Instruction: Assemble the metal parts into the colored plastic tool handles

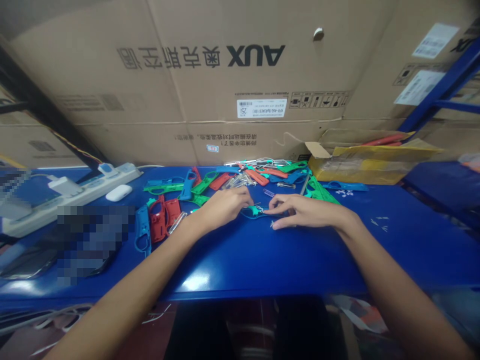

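Between my hands, low over the blue table, is a blue plastic shell [258,216] with a looped end. A small green piece [255,210] and thin white wires lie in it. My left hand [227,204] is closed at the shell's left end, its fingertips partly hidden behind the knuckles. My right hand [303,210] has its index fingertip on the shell's right part, while the thumb is apart and lower down. By that thumb is a tiny whitish piece [272,224]. Behind the hands lies a pile of blue, red and green shells [204,183] with shiny metal parts [242,181].
A power strip [93,192] with plugs, a white earbud case [119,192] and dark phone-like objects [33,262] are at left. An open carton [360,162] stands back right. A large cardboard wall [195,95] closes the back. Small scraps [380,222] lie at right.
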Demonstrator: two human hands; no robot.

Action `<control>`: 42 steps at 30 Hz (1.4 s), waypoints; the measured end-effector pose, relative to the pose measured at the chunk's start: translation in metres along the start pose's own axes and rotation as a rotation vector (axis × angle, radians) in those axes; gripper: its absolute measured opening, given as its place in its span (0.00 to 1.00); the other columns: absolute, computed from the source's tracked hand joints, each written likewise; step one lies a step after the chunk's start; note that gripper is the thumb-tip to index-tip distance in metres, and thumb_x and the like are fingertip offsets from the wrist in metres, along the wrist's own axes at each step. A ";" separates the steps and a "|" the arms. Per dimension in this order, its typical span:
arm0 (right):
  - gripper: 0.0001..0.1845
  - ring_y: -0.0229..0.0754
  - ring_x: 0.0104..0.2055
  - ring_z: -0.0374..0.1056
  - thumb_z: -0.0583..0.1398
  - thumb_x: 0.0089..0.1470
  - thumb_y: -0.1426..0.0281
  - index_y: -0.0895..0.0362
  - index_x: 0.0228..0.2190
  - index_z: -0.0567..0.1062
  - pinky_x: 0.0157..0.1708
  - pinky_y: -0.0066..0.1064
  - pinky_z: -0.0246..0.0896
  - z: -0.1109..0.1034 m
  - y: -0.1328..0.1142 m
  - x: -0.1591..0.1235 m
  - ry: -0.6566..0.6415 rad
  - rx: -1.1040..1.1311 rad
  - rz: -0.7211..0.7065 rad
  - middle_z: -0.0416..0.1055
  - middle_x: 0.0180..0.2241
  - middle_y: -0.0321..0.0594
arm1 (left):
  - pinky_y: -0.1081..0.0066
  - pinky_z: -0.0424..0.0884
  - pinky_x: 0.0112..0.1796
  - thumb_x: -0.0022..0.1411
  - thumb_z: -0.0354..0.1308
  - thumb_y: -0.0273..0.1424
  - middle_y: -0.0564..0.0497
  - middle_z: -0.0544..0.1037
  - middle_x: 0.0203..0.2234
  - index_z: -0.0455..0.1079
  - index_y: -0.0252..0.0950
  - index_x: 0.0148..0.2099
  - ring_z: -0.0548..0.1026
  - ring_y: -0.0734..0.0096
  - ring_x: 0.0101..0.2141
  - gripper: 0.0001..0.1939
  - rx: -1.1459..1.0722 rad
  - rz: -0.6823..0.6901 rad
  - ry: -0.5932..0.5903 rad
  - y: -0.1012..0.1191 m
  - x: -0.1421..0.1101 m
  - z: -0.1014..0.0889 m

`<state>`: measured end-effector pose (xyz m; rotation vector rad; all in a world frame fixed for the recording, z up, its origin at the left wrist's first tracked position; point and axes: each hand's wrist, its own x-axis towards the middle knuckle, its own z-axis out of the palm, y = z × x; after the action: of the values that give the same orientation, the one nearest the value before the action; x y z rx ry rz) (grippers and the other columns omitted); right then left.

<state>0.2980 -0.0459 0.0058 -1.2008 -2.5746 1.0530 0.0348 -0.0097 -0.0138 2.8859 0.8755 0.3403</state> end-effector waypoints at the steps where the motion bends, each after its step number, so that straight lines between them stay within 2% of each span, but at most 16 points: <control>1: 0.28 0.45 0.46 0.65 0.60 0.57 0.47 0.48 0.52 0.79 0.47 0.35 0.58 0.000 0.000 0.000 0.000 0.000 0.001 0.67 0.50 0.41 | 0.69 0.71 0.40 0.71 0.46 0.24 0.46 0.78 0.45 0.77 0.35 0.48 0.77 0.66 0.43 0.17 0.005 -0.004 0.001 0.000 0.000 0.000; 10: 0.28 0.47 0.49 0.65 0.59 0.58 0.46 0.46 0.54 0.78 0.49 0.36 0.58 0.001 0.002 0.001 -0.011 -0.019 -0.014 0.66 0.51 0.41 | 0.70 0.70 0.38 0.70 0.52 0.26 0.50 0.79 0.44 0.78 0.40 0.47 0.78 0.67 0.42 0.13 0.003 0.001 0.012 -0.006 -0.003 0.004; 14: 0.28 0.46 0.48 0.65 0.60 0.58 0.47 0.47 0.55 0.77 0.49 0.36 0.59 0.000 0.001 0.000 -0.008 -0.033 -0.021 0.66 0.51 0.42 | 0.68 0.71 0.42 0.68 0.56 0.27 0.49 0.77 0.45 0.79 0.40 0.48 0.77 0.66 0.44 0.11 -0.039 0.028 -0.008 -0.009 -0.005 0.001; 19: 0.28 0.46 0.46 0.67 0.60 0.58 0.48 0.47 0.54 0.78 0.45 0.35 0.62 0.000 0.000 0.002 0.018 -0.028 -0.054 0.69 0.50 0.42 | 0.66 0.71 0.47 0.70 0.54 0.29 0.46 0.78 0.46 0.77 0.38 0.52 0.77 0.66 0.45 0.13 -0.108 0.064 -0.067 -0.011 -0.007 -0.005; 22: 0.25 0.48 0.52 0.66 0.60 0.59 0.49 0.48 0.52 0.79 0.53 0.38 0.59 0.000 0.000 0.004 0.061 -0.031 -0.112 0.71 0.51 0.42 | 0.65 0.71 0.47 0.71 0.53 0.31 0.43 0.78 0.49 0.73 0.36 0.57 0.77 0.64 0.47 0.16 -0.111 -0.007 -0.040 -0.013 -0.007 -0.010; 25: 0.25 0.51 0.58 0.63 0.61 0.58 0.49 0.49 0.51 0.79 0.59 0.41 0.53 0.000 0.002 0.004 0.122 -0.068 -0.117 0.70 0.55 0.43 | 0.65 0.71 0.44 0.71 0.51 0.30 0.43 0.81 0.44 0.76 0.34 0.50 0.78 0.63 0.43 0.14 -0.051 -0.090 -0.011 -0.019 -0.009 -0.015; 27: 0.26 0.51 0.56 0.65 0.62 0.58 0.48 0.51 0.49 0.80 0.57 0.41 0.55 0.000 0.003 0.004 0.135 -0.075 -0.106 0.71 0.52 0.44 | 0.66 0.71 0.42 0.70 0.51 0.30 0.44 0.82 0.39 0.78 0.34 0.45 0.78 0.65 0.39 0.13 -0.063 -0.090 -0.031 -0.024 -0.011 -0.019; 30: 0.25 0.46 0.44 0.69 0.63 0.55 0.46 0.53 0.40 0.83 0.45 0.37 0.61 -0.003 0.004 0.003 0.119 -0.075 -0.075 0.73 0.40 0.42 | 0.69 0.71 0.41 0.69 0.54 0.32 0.47 0.82 0.39 0.78 0.35 0.43 0.78 0.68 0.38 0.12 -0.160 -0.047 -0.102 -0.031 -0.014 -0.022; 34: 0.27 0.42 0.33 0.66 0.63 0.51 0.43 0.54 0.32 0.84 0.33 0.33 0.57 -0.007 0.008 0.001 0.045 -0.099 0.002 0.70 0.29 0.38 | 0.70 0.72 0.42 0.67 0.58 0.31 0.48 0.83 0.40 0.79 0.36 0.42 0.79 0.68 0.39 0.09 -0.210 -0.047 -0.149 -0.032 -0.015 -0.021; 42: 0.25 0.43 0.35 0.67 0.65 0.52 0.46 0.54 0.35 0.83 0.33 0.32 0.56 -0.004 0.012 0.003 -0.013 -0.034 0.014 0.74 0.32 0.40 | 0.69 0.71 0.44 0.65 0.60 0.29 0.48 0.83 0.39 0.80 0.36 0.40 0.79 0.67 0.39 0.07 -0.177 -0.029 -0.095 -0.026 -0.009 -0.013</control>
<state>0.3049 -0.0367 0.0004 -1.2252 -2.6079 1.0266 0.0105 0.0079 -0.0070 2.7002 0.8260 0.2618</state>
